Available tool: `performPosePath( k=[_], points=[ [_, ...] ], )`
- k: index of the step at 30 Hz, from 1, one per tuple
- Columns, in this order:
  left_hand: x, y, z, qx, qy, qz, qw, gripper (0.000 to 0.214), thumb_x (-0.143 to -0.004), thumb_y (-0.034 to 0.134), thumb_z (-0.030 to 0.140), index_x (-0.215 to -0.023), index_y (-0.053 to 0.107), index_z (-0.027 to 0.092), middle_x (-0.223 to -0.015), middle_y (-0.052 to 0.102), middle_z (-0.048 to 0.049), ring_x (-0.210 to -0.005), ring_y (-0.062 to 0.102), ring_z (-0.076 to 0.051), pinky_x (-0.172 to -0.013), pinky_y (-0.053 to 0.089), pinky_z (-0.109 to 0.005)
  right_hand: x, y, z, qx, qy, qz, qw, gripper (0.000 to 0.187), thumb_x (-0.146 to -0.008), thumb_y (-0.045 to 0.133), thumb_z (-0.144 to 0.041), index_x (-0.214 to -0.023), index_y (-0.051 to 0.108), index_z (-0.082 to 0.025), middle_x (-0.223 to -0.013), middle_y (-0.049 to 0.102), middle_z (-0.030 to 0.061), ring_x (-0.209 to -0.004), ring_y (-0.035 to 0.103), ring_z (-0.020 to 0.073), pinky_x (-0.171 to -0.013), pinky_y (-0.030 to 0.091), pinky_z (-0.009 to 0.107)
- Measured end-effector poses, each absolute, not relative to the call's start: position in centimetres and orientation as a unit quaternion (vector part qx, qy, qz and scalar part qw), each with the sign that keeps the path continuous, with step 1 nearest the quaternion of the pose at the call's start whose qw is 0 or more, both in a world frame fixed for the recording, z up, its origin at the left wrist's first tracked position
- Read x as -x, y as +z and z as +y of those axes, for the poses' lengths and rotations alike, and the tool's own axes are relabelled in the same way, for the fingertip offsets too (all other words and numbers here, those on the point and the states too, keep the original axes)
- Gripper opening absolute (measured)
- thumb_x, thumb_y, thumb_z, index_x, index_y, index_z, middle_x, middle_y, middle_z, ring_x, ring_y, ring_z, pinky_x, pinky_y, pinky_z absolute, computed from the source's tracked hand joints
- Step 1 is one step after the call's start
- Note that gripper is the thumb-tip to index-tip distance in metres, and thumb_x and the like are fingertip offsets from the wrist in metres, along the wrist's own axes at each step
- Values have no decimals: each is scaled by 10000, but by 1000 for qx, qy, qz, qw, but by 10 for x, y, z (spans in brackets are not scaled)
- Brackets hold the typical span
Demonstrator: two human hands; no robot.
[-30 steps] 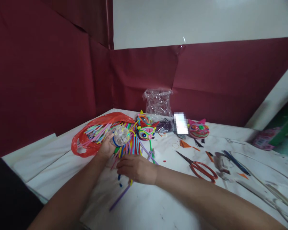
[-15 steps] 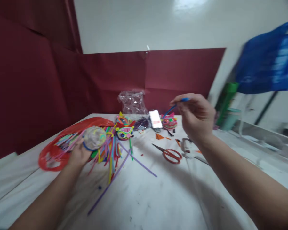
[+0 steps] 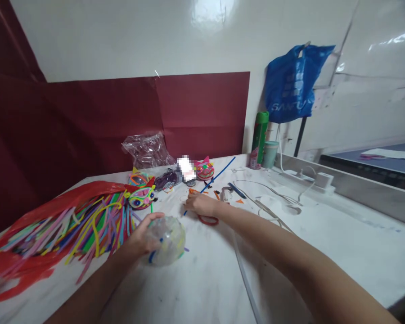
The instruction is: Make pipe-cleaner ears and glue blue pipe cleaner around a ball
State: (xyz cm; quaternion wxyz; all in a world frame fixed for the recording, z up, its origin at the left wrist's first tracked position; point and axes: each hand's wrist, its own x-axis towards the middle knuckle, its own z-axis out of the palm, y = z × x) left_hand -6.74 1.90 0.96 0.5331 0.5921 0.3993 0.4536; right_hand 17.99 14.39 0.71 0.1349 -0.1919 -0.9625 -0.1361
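In my left hand (image 3: 146,238) is a clear round plastic ball (image 3: 170,240) with blue and yellow bits on it, held low over the table. My right hand (image 3: 202,204) is down by the scissors (image 3: 208,220), covering most of them; only a red handle loop shows. A long blue pipe cleaner (image 3: 221,174) runs through the closed fingers of this hand, with both ends sticking out. Just how the fingers grip it is partly hidden. Small orange paper scraps (image 3: 193,191) lie close behind the hand.
Colourful pipe cleaners (image 3: 97,225) lie on a red plastic bag (image 3: 97,189) at left. Decorated animal-face balls (image 3: 140,196), a phone (image 3: 186,168), and crumpled clear plastic (image 3: 148,150) stand behind. Cables (image 3: 266,209), a green can (image 3: 259,132) and a cup (image 3: 270,153) are at right.
My right hand has come down from the air to the scissors with the blue pipe cleaner. My left hand has brought the ball away from the pipe cleaner pile. The view has turned right.
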Motion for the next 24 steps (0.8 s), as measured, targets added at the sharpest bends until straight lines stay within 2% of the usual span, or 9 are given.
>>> performPosePath(
  k=[5,7,10,13,17,20,24],
  points=[
    [42,9,17,-698,336,421,472,704,-575,758,277,-1217,468,297,-1022,643,-24,-861,606,-254,-675,457,-294,-194,11,139,205,-124,-957,165,207,-921,498,-173,-1066,646,-161,-986,677,91,-933,537,204,-831,395,313],
    [35,12,19,-710,319,410,476,712,-601,743,325,-1238,429,270,-1029,634,-30,-876,601,-250,-688,459,-293,-215,23,134,261,-111,-938,201,247,-942,448,-173,-1118,620,-146,-1074,654,113,-998,538,206,-868,397,318],
    [25,13,25,-690,346,432,467,716,-607,720,355,-1241,410,233,-999,619,-36,-846,593,-232,-674,452,-282,-256,36,125,421,-64,-870,249,250,-946,424,-172,-1091,627,-157,-1090,651,107,-1031,561,192,-862,416,278],
    [15,9,32,-658,387,458,456,693,-602,700,343,-1227,424,225,-967,622,-38,-820,597,-230,-681,461,-294,-296,30,119,509,-53,-828,228,265,-937,403,-178,-994,658,-136,-989,678,124,-916,613,210,-761,442,282],
    [2,-4,30,-658,411,460,432,684,-587,690,310,-1218,441,224,-1035,645,-67,-888,620,-269,-743,494,-340,-322,2,113,566,-29,-809,157,144,-809,584,-234,-854,688,-146,-845,695,110,-820,635,242,-666,440,286],
    [-3,-15,26,-663,436,443,417,669,-563,689,312,-1189,470,227,-1168,632,-90,-1027,606,-315,-844,499,-378,-322,-15,109,570,-21,-812,126,110,-755,639,-243,-810,676,-155,-823,691,102,-879,619,261,-732,439,304],
    [-1,-27,27,-660,456,461,380,664,-538,679,275,-1177,501,242,-1226,618,-73,-1112,574,-332,-908,487,-384,-317,-19,105,573,-21,-807,142,108,-761,620,-212,-842,661,-153,-909,684,127,-988,567,295,-814,411,346]
  ],
)
